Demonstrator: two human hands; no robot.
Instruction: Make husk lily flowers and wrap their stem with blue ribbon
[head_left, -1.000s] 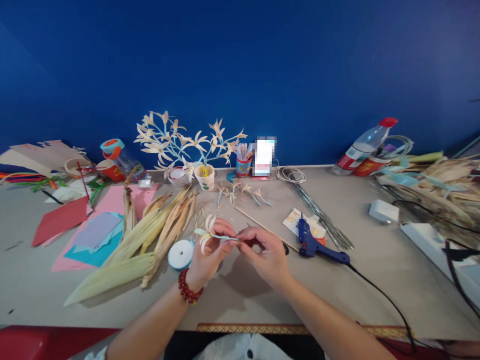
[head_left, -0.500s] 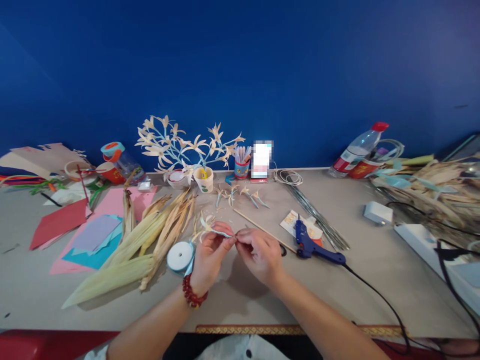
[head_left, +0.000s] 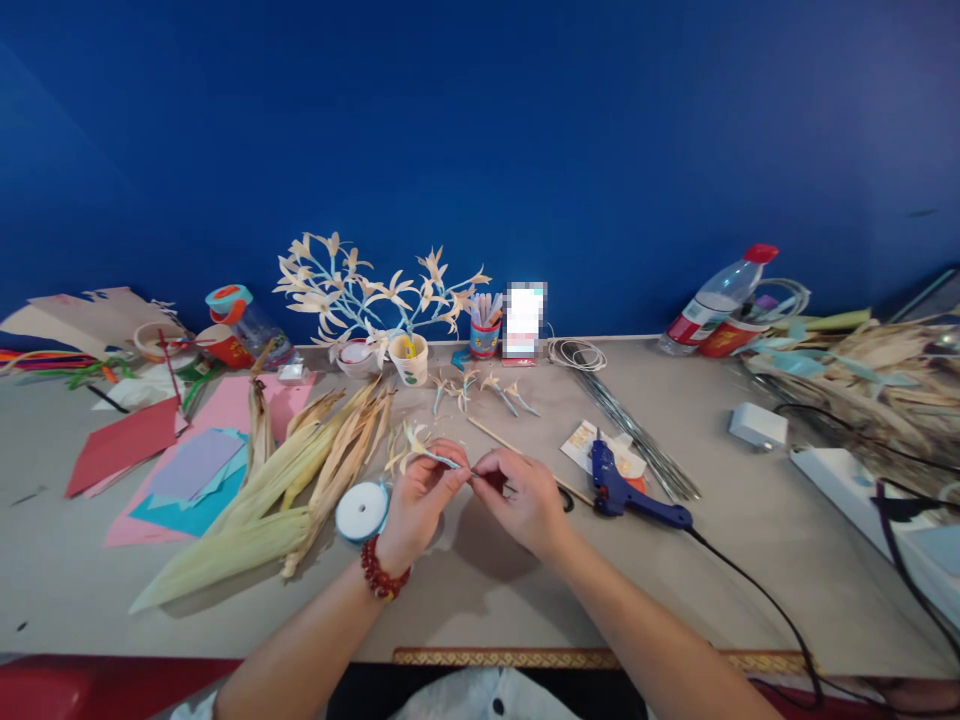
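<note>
My left hand (head_left: 420, 500), with a red bead bracelet at the wrist, pinches the stem of a small husk flower (head_left: 415, 440) with pale petals and a light blue wrapped stem. My right hand (head_left: 521, 498) is closed in a pinch at the stem's free end, fingertips touching those of the left. Both hands hover just above the grey table (head_left: 480, 590). A white tape roll (head_left: 361, 510) lies left of my left hand, beside a pile of corn husks (head_left: 300, 480).
A blue glue gun (head_left: 626, 495) with a black cord lies right of my hands, near a wooden stick (head_left: 525, 455) and a bundle of wires (head_left: 637, 435). Finished flowers stand in a cup (head_left: 409, 358) at the back. Coloured paper (head_left: 187, 465) lies left; a bottle (head_left: 716, 295) and husks lie right.
Both hands have shifted slightly away from me, and the flower has turned a little between the fingers. The pinch on the stem stays the same.
</note>
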